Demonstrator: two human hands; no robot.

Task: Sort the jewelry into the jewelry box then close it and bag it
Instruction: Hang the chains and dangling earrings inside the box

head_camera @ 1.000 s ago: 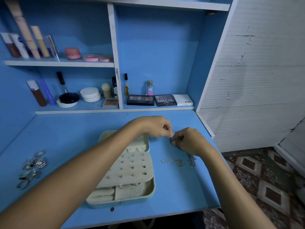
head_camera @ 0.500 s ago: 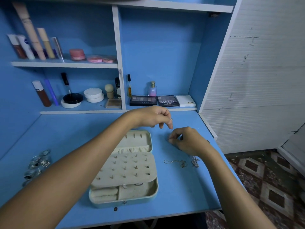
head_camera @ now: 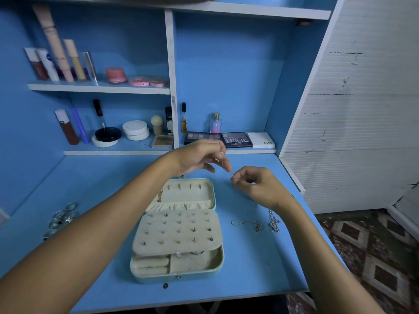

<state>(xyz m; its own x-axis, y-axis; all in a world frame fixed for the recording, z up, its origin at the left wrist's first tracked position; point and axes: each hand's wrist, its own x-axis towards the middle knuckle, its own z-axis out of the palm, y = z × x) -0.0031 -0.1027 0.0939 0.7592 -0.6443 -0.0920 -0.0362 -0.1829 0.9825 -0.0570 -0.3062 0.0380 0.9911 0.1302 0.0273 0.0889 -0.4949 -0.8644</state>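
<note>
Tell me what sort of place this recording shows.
Probably a home dressing or vanity corner: a blue desk with built-in shelves of cosmetic tubes and eyeshadow palettes, and an open pale-green jewelry box.

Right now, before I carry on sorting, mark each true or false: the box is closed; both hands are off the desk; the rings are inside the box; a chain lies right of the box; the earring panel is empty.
1. The box is closed. False: its lid stands open.
2. The left hand and right hand are raised off the desk. True; they pinch a thin chain between them.
3. The rings are inside the box. False: they lie piled on the desk, far left of it.
4. A chain lies on the desk right of the box. True.
5. The earring panel is empty. False: studs sit in rows across it.
</note>
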